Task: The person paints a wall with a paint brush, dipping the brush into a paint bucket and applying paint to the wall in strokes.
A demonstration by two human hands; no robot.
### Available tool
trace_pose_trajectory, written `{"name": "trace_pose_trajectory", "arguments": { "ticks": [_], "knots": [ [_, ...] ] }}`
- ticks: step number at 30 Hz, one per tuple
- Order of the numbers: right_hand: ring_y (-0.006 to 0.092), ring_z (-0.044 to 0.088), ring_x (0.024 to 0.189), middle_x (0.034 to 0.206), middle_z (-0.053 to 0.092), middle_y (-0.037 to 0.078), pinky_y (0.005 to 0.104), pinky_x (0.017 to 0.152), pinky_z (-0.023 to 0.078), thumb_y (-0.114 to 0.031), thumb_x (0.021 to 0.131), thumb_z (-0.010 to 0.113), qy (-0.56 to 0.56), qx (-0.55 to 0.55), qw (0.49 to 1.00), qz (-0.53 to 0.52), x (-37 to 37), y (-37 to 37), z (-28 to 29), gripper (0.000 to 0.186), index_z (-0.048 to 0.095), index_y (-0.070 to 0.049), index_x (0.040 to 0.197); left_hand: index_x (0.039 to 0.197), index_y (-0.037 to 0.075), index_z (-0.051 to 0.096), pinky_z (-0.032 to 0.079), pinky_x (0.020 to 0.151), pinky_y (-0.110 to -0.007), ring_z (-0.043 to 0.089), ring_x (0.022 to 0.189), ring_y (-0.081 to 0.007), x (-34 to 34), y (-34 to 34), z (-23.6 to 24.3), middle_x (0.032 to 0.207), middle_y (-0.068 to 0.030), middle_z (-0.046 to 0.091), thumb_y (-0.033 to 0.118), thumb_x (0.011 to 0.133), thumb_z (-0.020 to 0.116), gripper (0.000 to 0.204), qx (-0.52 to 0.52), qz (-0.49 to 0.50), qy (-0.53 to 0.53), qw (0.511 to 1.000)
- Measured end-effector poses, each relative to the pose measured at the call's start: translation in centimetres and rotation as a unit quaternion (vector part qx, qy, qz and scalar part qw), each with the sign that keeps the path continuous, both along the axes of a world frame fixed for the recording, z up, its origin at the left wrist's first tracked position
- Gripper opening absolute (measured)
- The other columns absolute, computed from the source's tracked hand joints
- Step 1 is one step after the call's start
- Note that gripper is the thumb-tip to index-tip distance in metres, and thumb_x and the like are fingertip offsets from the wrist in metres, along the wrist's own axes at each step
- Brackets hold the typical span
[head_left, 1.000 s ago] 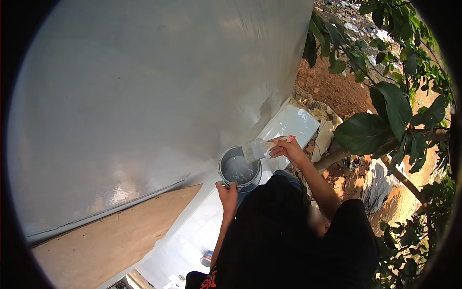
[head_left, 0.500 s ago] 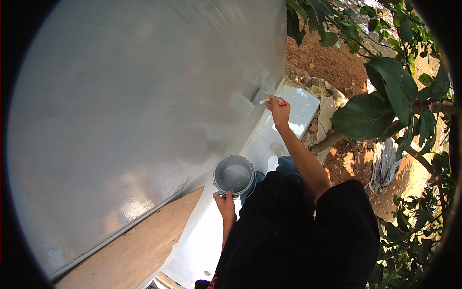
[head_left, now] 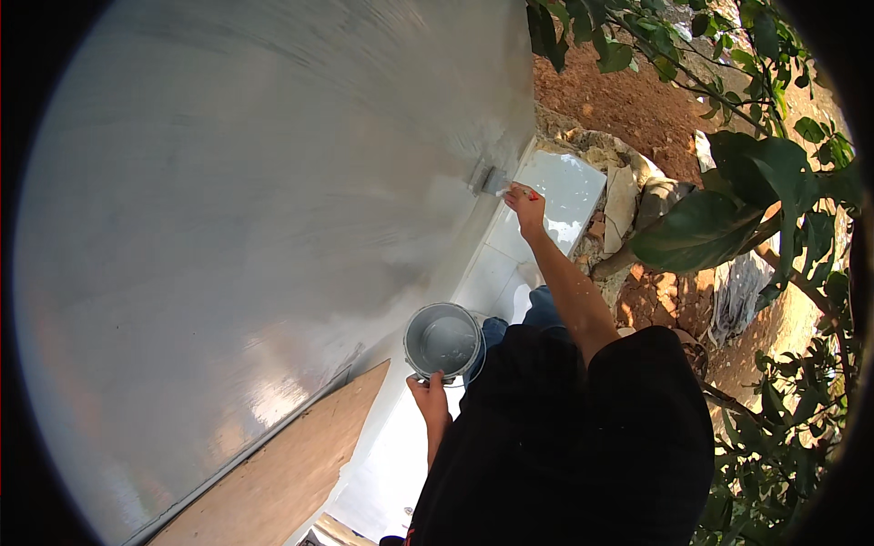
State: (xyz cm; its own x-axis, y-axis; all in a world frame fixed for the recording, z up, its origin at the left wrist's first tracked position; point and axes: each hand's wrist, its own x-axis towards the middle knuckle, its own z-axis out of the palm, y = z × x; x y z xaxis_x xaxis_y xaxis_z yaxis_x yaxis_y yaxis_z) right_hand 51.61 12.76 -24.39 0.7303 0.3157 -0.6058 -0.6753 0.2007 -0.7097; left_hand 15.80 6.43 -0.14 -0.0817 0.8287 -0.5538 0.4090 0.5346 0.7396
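My right hand (head_left: 526, 206) is closed round the handle of a wide paintbrush (head_left: 496, 181), whose red handle end pokes out past the fingers. The grey-loaded bristles touch the glossy grey wall (head_left: 273, 182) low down, close to its right end. Nearer to me, my left hand (head_left: 431, 398) grips the rim of a grey paint bucket (head_left: 442, 342), thumb over the edge. Grey paint covers the bucket's inside, and its wire handle hangs on the right side. The left fingers beneath the rim are mostly hidden.
White tiles (head_left: 553, 187) form a ledge along the wall's foot. A brown board (head_left: 291, 450) leans at the lower left. On the right, a leafy branch (head_left: 696, 226) reaches in close to my right arm, above rubble and reddish soil (head_left: 605, 105).
The brush has shifted slightly left along the wall and its bristles show more plainly. The left hand still holds the bucket, which sits a little lower in view.
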Motion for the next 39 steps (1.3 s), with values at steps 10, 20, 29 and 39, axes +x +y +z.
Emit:
{"name": "trace_pose_trajectory", "arguments": {
  "ticks": [10,20,29,39],
  "knots": [
    [0.0217,0.068,0.085,0.095,0.068,0.015,0.0302,0.080,0.057,-0.006,0.087,0.058,-0.020,0.089,0.995,0.037,1.2,-1.4,11.0,0.029,0.061,0.009,0.111,0.103,-0.001,0.040,0.047,0.070,-0.031,0.056,0.079,-0.0171,-1.6,-0.4,-0.7,0.091,-0.0155,0.058,0.006,0.083,0.063,0.032,-0.019,-0.012,0.017,1.000],
    [0.0226,0.067,0.082,0.095,0.068,0.013,0.0352,0.071,0.057,-0.014,0.086,0.060,0.028,-0.006,0.999,0.044,3.3,-4.3,1.9,0.030,0.064,0.004,0.110,0.104,-0.001,0.041,0.046,0.074,-0.031,0.054,0.082,-0.0162,-0.7,-0.5,-0.1,0.092,-0.0147,0.057,0.006,0.083,0.063,0.031,-0.025,-0.018,0.016,0.999],
    [0.0197,0.065,0.078,0.088,0.067,0.011,0.0315,0.073,0.057,-0.009,0.084,0.064,-0.056,-0.021,0.998,0.029,3.3,2.2,5.9,0.024,0.064,0.007,0.102,0.103,-0.001,0.041,0.045,0.069,-0.030,0.054,0.079,-0.0160,-2.8,-1.5,-0.1,0.090,-0.0146,0.057,0.007,0.082,0.064,0.032,-0.001,0.014,0.014,1.000],
    [0.0192,0.065,0.085,0.094,0.065,0.013,0.0340,0.078,0.058,-0.010,0.085,0.064,-0.077,0.205,0.975,-0.020,4.3,-1.1,27.5,0.026,0.062,0.008,0.104,0.103,-0.001,0.040,0.046,0.069,-0.030,0.055,0.079,-0.0162,-0.6,-0.6,-0.7,0.090,-0.0151,0.057,0.004,0.082,0.062,0.031,-0.002,-0.032,-0.010,0.999]
  ]
}}
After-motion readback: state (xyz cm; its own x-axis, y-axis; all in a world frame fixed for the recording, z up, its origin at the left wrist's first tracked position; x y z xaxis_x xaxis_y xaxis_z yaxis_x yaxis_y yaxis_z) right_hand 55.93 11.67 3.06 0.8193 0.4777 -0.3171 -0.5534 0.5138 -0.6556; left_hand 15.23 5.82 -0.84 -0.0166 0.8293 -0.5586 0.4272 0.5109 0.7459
